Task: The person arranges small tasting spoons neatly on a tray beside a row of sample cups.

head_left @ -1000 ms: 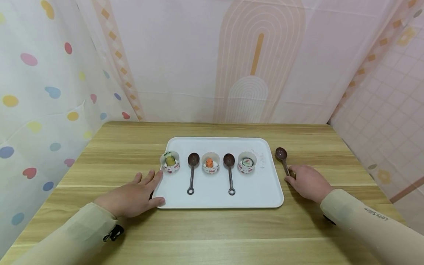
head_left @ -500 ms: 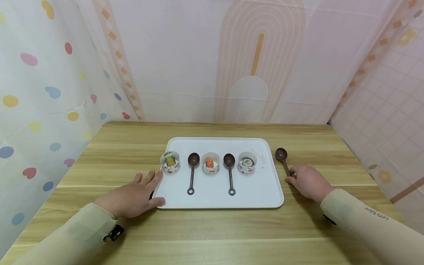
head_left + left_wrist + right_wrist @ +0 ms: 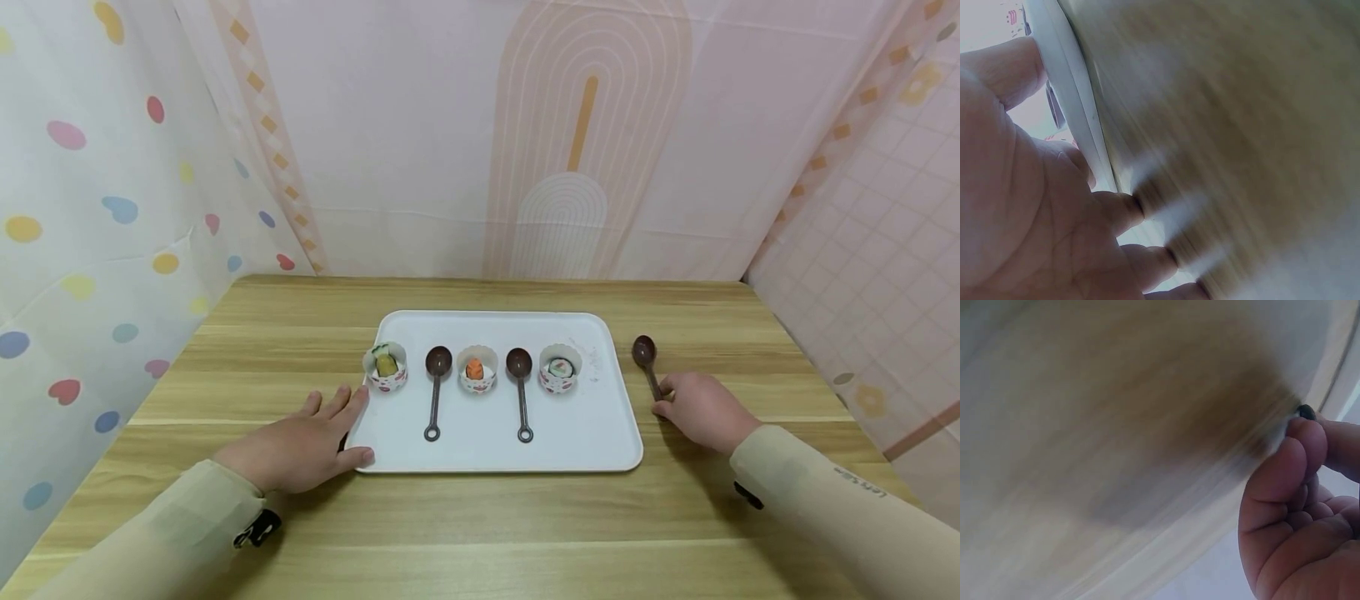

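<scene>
My right hand point(image 3: 703, 408) pinches the handle of a brown measuring spoon point(image 3: 645, 351) on the wooden table, just right of the white tray point(image 3: 480, 454). In the right wrist view the curled fingers point(image 3: 1270, 481) meet the thumb around the dark handle end point(image 3: 1305, 412). With fingers spread, my left hand point(image 3: 296, 442) rests at the tray's left edge, its thumb on the rim. Across the tray stand a paper cup with a yellow-green piece point(image 3: 386, 365), a brown spoon point(image 3: 437, 363), a cup with an orange piece point(image 3: 475, 368), another brown spoon point(image 3: 519, 363) and a cup with a sushi-roll-like piece point(image 3: 560, 367).
The tray lies mid-table on the wood-grain table point(image 3: 480, 533). Patterned curtains point(image 3: 405, 150) hang behind the table and along both sides. Bare wood shows around the tray.
My right hand and the measuring spoon it holds have shifted slightly to the right, away from the tray. The left hand and the things on the tray have stayed put.
</scene>
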A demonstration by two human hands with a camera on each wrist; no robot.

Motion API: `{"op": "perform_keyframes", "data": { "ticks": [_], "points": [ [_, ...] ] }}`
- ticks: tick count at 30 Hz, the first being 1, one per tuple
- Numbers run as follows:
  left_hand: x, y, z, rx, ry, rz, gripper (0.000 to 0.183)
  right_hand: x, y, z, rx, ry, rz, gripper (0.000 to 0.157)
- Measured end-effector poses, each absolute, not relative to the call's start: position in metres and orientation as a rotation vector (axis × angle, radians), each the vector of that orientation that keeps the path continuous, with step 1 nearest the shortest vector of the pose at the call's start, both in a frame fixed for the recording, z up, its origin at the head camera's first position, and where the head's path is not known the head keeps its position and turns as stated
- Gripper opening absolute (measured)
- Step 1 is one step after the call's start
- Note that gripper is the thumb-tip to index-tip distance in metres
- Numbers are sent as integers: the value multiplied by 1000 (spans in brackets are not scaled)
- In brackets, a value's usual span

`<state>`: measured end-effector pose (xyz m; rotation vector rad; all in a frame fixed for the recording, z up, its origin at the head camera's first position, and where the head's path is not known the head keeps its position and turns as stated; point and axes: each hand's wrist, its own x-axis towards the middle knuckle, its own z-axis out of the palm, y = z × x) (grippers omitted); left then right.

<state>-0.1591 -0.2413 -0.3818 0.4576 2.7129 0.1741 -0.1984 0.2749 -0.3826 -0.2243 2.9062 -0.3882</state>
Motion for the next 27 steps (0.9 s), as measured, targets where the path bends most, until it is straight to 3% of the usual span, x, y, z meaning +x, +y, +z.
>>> {"op": "perform_keyframes", "data": {
  "ticks": [18,27],
  "points": [
    [-159,-242,-383,468,2715,176,100,-191,265,-372,-128,2790,-727,34],
    [-160,-242,-383,468,2715,179,101,-188,256,-369,-165,2791,-793,29]
  ]
}}
